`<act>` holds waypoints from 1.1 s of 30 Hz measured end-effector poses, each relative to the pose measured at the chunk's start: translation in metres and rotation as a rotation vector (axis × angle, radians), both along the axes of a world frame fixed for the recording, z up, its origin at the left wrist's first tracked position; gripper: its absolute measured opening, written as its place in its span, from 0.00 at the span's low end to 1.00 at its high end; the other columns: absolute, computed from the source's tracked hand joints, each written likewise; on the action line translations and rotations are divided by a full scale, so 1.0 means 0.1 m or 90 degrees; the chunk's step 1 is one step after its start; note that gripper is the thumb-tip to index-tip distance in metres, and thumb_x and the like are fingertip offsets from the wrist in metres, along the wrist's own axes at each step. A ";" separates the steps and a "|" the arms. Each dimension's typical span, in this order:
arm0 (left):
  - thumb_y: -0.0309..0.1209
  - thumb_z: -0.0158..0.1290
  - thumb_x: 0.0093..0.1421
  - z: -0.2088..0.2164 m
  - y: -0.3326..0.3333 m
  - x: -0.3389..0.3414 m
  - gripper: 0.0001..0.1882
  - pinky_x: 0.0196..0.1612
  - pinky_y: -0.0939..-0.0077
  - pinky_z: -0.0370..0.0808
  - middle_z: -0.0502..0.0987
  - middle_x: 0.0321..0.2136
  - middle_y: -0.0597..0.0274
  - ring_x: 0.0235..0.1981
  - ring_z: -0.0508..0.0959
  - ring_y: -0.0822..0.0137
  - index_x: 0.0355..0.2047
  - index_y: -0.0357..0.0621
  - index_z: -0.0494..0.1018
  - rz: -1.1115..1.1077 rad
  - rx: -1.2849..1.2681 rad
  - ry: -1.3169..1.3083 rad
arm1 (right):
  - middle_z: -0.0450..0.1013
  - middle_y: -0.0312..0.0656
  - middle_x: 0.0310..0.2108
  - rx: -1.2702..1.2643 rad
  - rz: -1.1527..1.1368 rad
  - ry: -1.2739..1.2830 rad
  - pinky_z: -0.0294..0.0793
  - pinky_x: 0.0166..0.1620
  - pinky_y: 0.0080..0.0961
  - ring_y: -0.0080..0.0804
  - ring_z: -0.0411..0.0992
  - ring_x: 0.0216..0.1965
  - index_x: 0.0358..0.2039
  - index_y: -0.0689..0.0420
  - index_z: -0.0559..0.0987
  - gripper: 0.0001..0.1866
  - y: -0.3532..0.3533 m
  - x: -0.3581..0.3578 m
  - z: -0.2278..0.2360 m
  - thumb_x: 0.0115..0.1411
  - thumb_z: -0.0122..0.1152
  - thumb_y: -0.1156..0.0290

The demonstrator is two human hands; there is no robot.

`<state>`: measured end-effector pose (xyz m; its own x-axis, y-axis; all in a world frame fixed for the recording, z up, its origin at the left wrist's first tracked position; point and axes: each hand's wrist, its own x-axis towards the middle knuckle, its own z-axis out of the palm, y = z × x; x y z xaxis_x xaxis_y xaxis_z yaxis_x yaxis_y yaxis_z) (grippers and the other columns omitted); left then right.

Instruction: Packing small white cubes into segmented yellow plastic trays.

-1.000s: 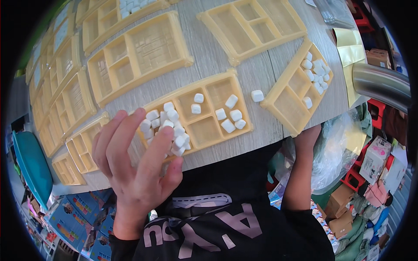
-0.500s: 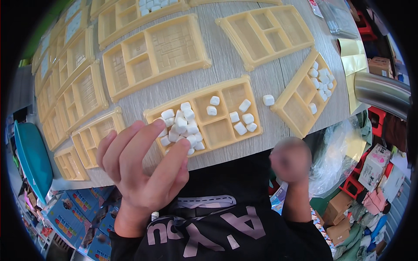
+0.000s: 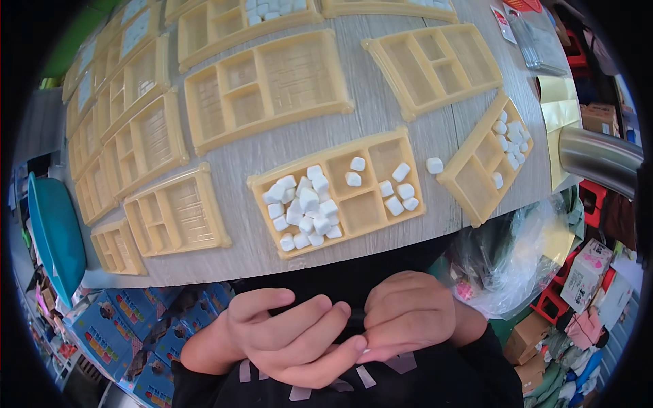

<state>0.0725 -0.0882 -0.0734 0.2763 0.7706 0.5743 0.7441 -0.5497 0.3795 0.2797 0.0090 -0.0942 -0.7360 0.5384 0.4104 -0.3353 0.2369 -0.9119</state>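
Note:
Both my hands are together in front of my dark shirt, below the table's near edge. My left hand (image 3: 296, 336) has its fingers loosely bent and apart, and one fingertip meets the thumb side of my right hand (image 3: 409, 314). The right fingers are curled in; a tiny white spot shows at that contact, too small to name. Closest on the table is a cream compartment tray (image 3: 362, 212). White marshmallow-like pieces (image 3: 309, 199) heap in its large left compartment, and several more lie in two smaller compartments. One loose white piece (image 3: 434, 165) sits right of the tray.
A tilted tray (image 3: 474, 173) with white pieces stands at the right. More cream trays (image 3: 262, 112) cover the table's far and left parts. A teal basin (image 3: 53, 231) is at the left edge, a metal cylinder (image 3: 598, 158) at the right, with clear plastic film (image 3: 520, 251) below it.
My left hand has drawn back from over the tray to my chest. The right hand has moved left and met it. The whole tabletop has shifted slightly right in view.

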 end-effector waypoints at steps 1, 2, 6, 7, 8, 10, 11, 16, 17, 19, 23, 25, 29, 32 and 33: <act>0.40 0.60 0.60 0.00 0.00 -0.01 0.13 0.54 0.66 0.68 0.82 0.38 0.75 0.41 0.77 0.72 0.47 0.63 0.79 -0.016 -0.003 -0.022 | 0.75 0.38 0.27 0.001 0.003 0.005 0.70 0.23 0.25 0.34 0.74 0.23 0.38 0.59 0.81 0.14 0.01 -0.06 0.01 0.54 0.79 0.73; 0.40 0.60 0.60 -0.03 -0.02 -0.02 0.13 0.54 0.66 0.68 0.82 0.38 0.75 0.41 0.77 0.72 0.47 0.63 0.79 -0.013 -0.002 -0.017 | 0.76 0.39 0.28 -0.030 0.027 0.026 0.72 0.23 0.26 0.35 0.75 0.24 0.38 0.59 0.82 0.15 0.02 -0.11 0.02 0.53 0.80 0.73; 0.39 0.62 0.59 -0.09 -0.03 0.05 0.13 0.48 0.67 0.70 0.82 0.39 0.76 0.40 0.77 0.72 0.45 0.63 0.81 0.066 0.095 -0.117 | 0.78 0.40 0.29 -0.189 0.148 -0.023 0.72 0.24 0.27 0.37 0.75 0.25 0.38 0.57 0.82 0.14 0.06 -0.24 0.07 0.53 0.80 0.74; 0.38 0.62 0.58 -0.08 -0.02 0.08 0.12 0.46 0.68 0.70 0.81 0.39 0.76 0.40 0.76 0.72 0.44 0.63 0.82 0.112 0.111 -0.154 | 0.78 0.40 0.29 -0.188 0.150 -0.022 0.72 0.24 0.27 0.37 0.75 0.25 0.38 0.57 0.82 0.14 0.07 -0.25 0.09 0.53 0.80 0.74; 0.37 0.63 0.58 -0.06 0.00 0.09 0.09 0.44 0.69 0.70 0.81 0.39 0.77 0.40 0.77 0.72 0.40 0.62 0.83 0.121 0.111 -0.170 | 0.78 0.39 0.28 -0.229 0.160 -0.035 0.71 0.24 0.26 0.36 0.75 0.24 0.37 0.57 0.82 0.13 0.07 -0.26 0.11 0.53 0.79 0.75; 0.36 0.62 0.57 -0.07 -0.01 0.01 0.09 0.45 0.69 0.70 0.81 0.39 0.77 0.39 0.77 0.72 0.40 0.62 0.83 0.101 0.095 -0.153 | 0.78 0.38 0.28 -0.271 0.175 -0.043 0.71 0.24 0.25 0.34 0.75 0.24 0.37 0.56 0.82 0.12 0.13 -0.28 0.13 0.54 0.78 0.76; 0.35 0.62 0.57 -0.08 -0.03 -0.03 0.09 0.45 0.70 0.70 0.81 0.38 0.77 0.39 0.77 0.72 0.39 0.61 0.83 0.077 0.079 -0.139 | 0.78 0.37 0.27 -0.238 0.205 -0.087 0.71 0.24 0.25 0.33 0.76 0.24 0.37 0.56 0.82 0.12 0.20 -0.28 0.16 0.54 0.78 0.75; 0.35 0.63 0.56 0.00 0.01 -0.19 0.08 0.46 0.70 0.70 0.81 0.37 0.77 0.38 0.77 0.73 0.37 0.60 0.83 0.063 0.033 -0.081 | 0.78 0.35 0.26 -0.033 0.176 -0.143 0.71 0.24 0.24 0.29 0.76 0.24 0.38 0.57 0.84 0.12 0.40 -0.32 0.31 0.55 0.78 0.74; 0.35 0.63 0.56 0.01 0.02 -0.21 0.07 0.46 0.70 0.70 0.81 0.36 0.78 0.38 0.77 0.73 0.36 0.60 0.82 0.067 0.034 -0.074 | 0.78 0.35 0.26 0.005 0.178 -0.159 0.71 0.24 0.24 0.30 0.76 0.24 0.39 0.57 0.84 0.12 0.46 -0.31 0.34 0.55 0.78 0.73; 0.36 0.64 0.55 0.05 0.04 -0.29 0.07 0.46 0.69 0.70 0.81 0.36 0.77 0.38 0.77 0.72 0.36 0.60 0.82 0.073 0.018 -0.056 | 0.78 0.35 0.26 0.043 0.185 -0.175 0.72 0.24 0.25 0.30 0.77 0.24 0.40 0.57 0.85 0.13 0.53 -0.29 0.35 0.55 0.78 0.72; 0.39 0.67 0.53 0.11 0.10 -0.34 0.09 0.47 0.67 0.70 0.81 0.36 0.76 0.38 0.77 0.70 0.34 0.59 0.81 0.156 -0.058 -0.029 | 0.77 0.35 0.26 0.150 0.109 -0.201 0.70 0.23 0.26 0.31 0.75 0.22 0.38 0.56 0.85 0.11 0.61 -0.25 0.40 0.55 0.77 0.72; 0.40 0.67 0.55 0.06 0.13 -0.37 0.09 0.46 0.64 0.70 0.80 0.36 0.73 0.38 0.77 0.67 0.33 0.58 0.80 0.175 -0.084 0.002 | 0.76 0.34 0.26 0.219 0.063 -0.204 0.69 0.23 0.27 0.31 0.73 0.21 0.38 0.55 0.86 0.12 0.64 -0.24 0.38 0.52 0.77 0.72; 0.40 0.67 0.57 0.02 0.20 -0.37 0.09 0.44 0.60 0.71 0.79 0.37 0.67 0.39 0.77 0.59 0.32 0.53 0.79 0.208 -0.137 0.074 | 0.70 0.31 0.24 0.481 -0.085 -0.310 0.62 0.23 0.26 0.29 0.67 0.21 0.35 0.52 0.86 0.16 0.61 -0.30 0.30 0.43 0.75 0.75; 0.38 0.66 0.56 0.02 0.22 -0.38 0.09 0.45 0.59 0.71 0.79 0.38 0.67 0.39 0.77 0.60 0.34 0.53 0.81 0.226 -0.128 0.079 | 0.67 0.29 0.24 0.540 -0.122 -0.337 0.61 0.25 0.27 0.29 0.65 0.23 0.35 0.50 0.86 0.17 0.57 -0.35 0.36 0.40 0.74 0.75; 0.38 0.66 0.56 0.01 0.24 -0.38 0.09 0.46 0.59 0.72 0.79 0.38 0.67 0.39 0.77 0.60 0.35 0.53 0.82 0.219 -0.131 0.076 | 0.67 0.29 0.24 0.547 -0.119 -0.371 0.62 0.27 0.28 0.29 0.65 0.24 0.35 0.49 0.86 0.17 0.58 -0.34 0.36 0.40 0.75 0.74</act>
